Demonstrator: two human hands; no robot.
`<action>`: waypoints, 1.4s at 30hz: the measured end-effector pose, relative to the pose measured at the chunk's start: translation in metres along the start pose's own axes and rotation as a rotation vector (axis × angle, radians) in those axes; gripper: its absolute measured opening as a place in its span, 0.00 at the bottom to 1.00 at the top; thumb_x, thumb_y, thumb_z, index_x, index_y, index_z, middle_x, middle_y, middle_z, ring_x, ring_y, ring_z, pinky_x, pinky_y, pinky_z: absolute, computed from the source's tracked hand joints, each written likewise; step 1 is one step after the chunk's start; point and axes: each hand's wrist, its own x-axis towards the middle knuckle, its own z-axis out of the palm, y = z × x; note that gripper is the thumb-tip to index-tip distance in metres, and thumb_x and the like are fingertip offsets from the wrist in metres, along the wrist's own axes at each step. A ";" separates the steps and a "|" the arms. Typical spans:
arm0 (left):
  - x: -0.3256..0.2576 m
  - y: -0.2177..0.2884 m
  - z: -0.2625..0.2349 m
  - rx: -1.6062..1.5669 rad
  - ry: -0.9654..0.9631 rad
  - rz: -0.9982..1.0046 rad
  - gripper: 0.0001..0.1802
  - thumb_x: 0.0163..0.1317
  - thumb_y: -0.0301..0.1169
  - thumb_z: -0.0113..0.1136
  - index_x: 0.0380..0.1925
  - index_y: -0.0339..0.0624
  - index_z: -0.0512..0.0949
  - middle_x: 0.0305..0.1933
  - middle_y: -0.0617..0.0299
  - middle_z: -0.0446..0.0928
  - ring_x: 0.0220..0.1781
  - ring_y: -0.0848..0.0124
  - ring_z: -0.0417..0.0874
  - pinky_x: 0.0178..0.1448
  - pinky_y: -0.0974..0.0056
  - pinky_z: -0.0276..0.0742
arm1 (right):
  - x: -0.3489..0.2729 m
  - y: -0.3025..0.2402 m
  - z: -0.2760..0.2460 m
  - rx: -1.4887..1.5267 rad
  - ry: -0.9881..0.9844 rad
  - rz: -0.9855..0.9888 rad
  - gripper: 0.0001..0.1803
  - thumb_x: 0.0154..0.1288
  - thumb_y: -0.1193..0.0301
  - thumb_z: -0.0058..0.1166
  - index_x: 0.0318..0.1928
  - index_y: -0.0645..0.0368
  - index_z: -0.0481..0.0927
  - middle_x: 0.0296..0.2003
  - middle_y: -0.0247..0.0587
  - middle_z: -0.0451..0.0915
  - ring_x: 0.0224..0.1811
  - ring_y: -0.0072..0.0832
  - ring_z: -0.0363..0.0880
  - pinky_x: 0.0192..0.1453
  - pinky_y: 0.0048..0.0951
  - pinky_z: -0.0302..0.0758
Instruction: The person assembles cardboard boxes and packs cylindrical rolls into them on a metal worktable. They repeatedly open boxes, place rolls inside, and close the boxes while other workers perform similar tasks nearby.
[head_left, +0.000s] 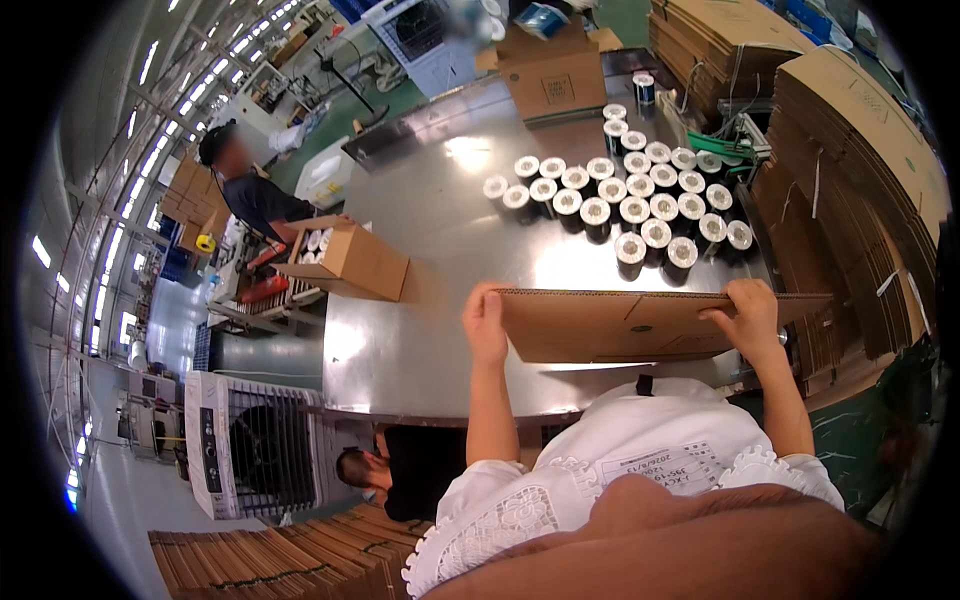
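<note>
Apron: your white lace-edged garment point(620, 470) fills the lower frame; both forearms rise from it.
Left hand: your left hand point(486, 325) is clenched round the left end of the flat carton point(620, 325), fingers curled over the top edge, thumb side toward you.
Right hand: your right hand point(748, 315) grasps the carton's top edge near its right end, fingers draped over, palm down.
Carton: folded flat, held level between both hands just above the near edge of the steel table point(430, 300). Judged: a grip at each end keeps the long blank from sagging.
Spools: a cluster of dark spools point(640, 205) with white tops stands upright mid-table, beyond the carton and apart from it, packed close in rows.
Open box: a box point(350, 260) at the table's left edge, flaps up, holds white-topped spools; another person's hand point(300, 228) is at it.
Far box: a closed carton point(555, 85) sits at the table's far end.
Stacks: flat cardboard point(860, 150) is piled to your right, close by.
Fan: a white cooler point(250, 445) stands lower left.
</note>
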 end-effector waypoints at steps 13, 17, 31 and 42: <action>-0.024 -0.069 -0.012 -0.273 0.050 -0.196 0.23 0.74 0.43 0.42 0.34 0.34 0.77 0.36 0.56 0.78 0.40 0.67 0.77 0.56 0.58 0.70 | -0.001 -0.005 0.034 -0.042 -0.065 -0.012 0.22 0.40 0.63 0.71 0.31 0.57 0.72 0.27 0.41 0.73 0.32 0.42 0.71 0.40 0.40 0.66; -0.010 -0.070 -0.020 -0.267 0.100 -0.311 0.21 0.71 0.43 0.47 0.30 0.36 0.78 0.31 0.58 0.78 0.37 0.70 0.76 0.47 0.63 0.69 | 0.002 -0.007 0.032 -0.041 -0.174 0.006 0.22 0.42 0.63 0.70 0.36 0.58 0.75 0.31 0.41 0.76 0.37 0.41 0.74 0.50 0.42 0.68; -0.031 -0.032 0.003 1.251 -0.073 0.380 0.18 0.65 0.37 0.54 0.52 0.41 0.73 0.58 0.54 0.70 0.63 0.55 0.66 0.67 0.48 0.56 | -0.017 0.033 -0.007 -0.153 -0.218 0.205 0.20 0.62 0.53 0.54 0.39 0.59 0.77 0.38 0.41 0.78 0.44 0.39 0.73 0.54 0.40 0.63; -0.053 -0.036 0.011 0.973 -0.160 0.423 0.21 0.57 0.32 0.53 0.52 0.44 0.73 0.61 0.53 0.70 0.68 0.52 0.64 0.74 0.41 0.38 | 0.036 0.058 -0.001 -0.074 -0.667 0.418 0.25 0.62 0.45 0.51 0.34 0.56 0.83 0.31 0.43 0.82 0.39 0.39 0.79 0.52 0.39 0.64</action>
